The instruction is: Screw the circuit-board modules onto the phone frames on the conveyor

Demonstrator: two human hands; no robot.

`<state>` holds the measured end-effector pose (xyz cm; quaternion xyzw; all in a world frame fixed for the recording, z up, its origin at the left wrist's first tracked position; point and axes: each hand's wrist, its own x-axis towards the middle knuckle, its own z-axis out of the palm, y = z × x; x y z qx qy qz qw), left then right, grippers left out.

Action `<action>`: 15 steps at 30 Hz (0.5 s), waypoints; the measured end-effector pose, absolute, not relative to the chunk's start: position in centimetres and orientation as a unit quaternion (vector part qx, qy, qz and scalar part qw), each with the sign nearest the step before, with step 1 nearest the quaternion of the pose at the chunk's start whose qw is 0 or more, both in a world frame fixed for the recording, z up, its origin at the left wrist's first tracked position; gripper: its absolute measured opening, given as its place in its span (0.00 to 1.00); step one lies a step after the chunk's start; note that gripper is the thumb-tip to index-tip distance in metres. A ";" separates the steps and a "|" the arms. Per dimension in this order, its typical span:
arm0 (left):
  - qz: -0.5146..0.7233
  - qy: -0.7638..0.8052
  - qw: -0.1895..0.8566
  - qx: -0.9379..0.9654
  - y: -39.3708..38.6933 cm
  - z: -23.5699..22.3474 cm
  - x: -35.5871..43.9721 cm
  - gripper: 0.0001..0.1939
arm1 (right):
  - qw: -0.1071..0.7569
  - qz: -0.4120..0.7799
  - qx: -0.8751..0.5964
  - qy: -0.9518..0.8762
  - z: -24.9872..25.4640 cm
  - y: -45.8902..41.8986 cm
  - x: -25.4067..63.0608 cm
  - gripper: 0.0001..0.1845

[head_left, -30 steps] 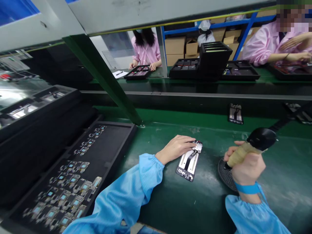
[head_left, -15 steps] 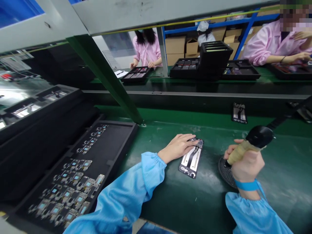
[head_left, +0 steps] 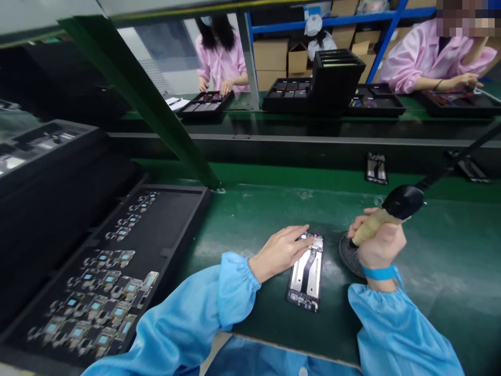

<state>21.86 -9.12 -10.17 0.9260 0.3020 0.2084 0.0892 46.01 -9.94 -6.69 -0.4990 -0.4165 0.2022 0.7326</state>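
The left hand (head_left: 279,251) presses spread fingers on the phone frame (head_left: 306,271) near the worktop's front edge; the right hand (head_left: 379,244) grips the screwdriver (head_left: 385,214) tight. Light pressure could let the frame skid.

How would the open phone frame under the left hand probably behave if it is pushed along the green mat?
The phone frame lies flat and thin, so it would likely slide, not roll or tip. Its bare boards and black ribbon cable are exposed, so it is probably fragile there. The left hand rests fingertips on its top end, which may steady it.
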 end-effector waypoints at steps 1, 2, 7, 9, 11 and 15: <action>0.204 0.307 0.090 0.925 -9.1 -10.0 21.9 0.17 | 0.733 0.200 -0.498 -0.418 -6.7 -9.9 46.0 0.35; 0.198 0.311 0.092 0.925 -9.1 -9.9 21.9 0.17 | 0.734 0.197 -0.497 -0.419 -6.8 -9.9 46.0 0.35; 0.185 0.298 0.125 0.928 -9.4 -9.0 22.4 0.16 | 0.735 0.187 -0.501 -0.417 -6.5 -9.8 46.2 0.34; 0.184 0.280 0.142 0.931 -9.9 -8.9 22.7 0.16 | 0.744 0.189 -0.490 -0.413 -6.0 -9.9 46.1 0.34; 0.188 0.270 0.154 0.932 -10.4 -9.0 23.0 0.16 | 0.762 0.190 -0.473 -0.398 -5.2 -10.2 45.6 0.35; 0.202 0.281 0.174 0.922 -11.1 -8.8 23.0 0.16 | 0.763 0.209 -0.477 -0.384 -4.5 -10.9 43.7 0.38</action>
